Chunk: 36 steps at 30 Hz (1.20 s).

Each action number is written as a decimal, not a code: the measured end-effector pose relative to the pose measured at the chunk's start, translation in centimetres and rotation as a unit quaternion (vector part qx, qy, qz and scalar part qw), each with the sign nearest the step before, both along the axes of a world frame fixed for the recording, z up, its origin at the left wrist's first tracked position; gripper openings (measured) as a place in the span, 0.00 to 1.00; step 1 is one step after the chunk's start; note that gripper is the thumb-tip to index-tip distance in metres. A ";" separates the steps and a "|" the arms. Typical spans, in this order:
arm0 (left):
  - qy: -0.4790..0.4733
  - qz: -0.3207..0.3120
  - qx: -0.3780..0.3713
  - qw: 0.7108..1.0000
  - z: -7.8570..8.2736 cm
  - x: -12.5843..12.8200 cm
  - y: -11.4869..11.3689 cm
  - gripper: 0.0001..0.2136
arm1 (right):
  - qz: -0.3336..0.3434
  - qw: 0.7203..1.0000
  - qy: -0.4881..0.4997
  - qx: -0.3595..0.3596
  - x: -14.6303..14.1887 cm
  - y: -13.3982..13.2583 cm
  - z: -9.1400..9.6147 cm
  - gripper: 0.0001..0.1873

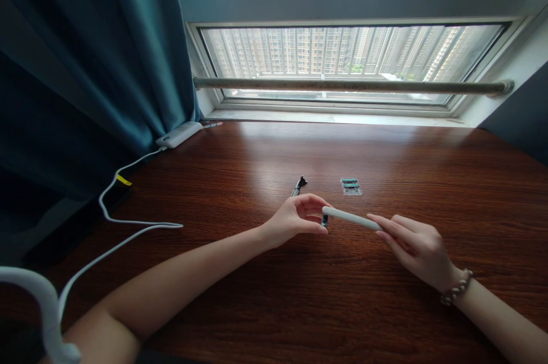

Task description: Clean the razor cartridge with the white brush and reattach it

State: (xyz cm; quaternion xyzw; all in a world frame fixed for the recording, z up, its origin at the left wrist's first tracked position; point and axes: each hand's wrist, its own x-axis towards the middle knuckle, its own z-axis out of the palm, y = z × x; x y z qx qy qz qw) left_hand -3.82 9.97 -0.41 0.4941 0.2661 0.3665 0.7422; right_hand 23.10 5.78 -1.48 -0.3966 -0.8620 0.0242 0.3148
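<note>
My right hand (417, 247) pinches the lower end of a slim white handle (351, 217), which points up and left. At the handle's far end is a small dark, shiny piece (324, 221) that looks like a razor head. The thumb and fingers of my left hand (299, 215) close around this piece. Whether piece and handle are joined, I cannot tell. Behind my left hand lies a black and silver razor-like tool (299, 184), its lower part hidden by the hand. Further right, a small clear plastic pack with teal strips (351, 186) lies flat on the brown wooden table (265, 290).
At the back left, a white power strip (178, 134) lies against the blue curtain (111, 56). Its white cable (141, 224) loops along the table's left side. A thick white curved tube (43, 301) stands at the lower left. Beyond the table is a window with a rail (351, 86).
</note>
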 end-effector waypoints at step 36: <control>0.004 0.014 -0.003 1.000 0.2 0.1 -0.2 0.21 | -0.017 1.000 0.008 0.021 0.0 -0.2 0.0 0.19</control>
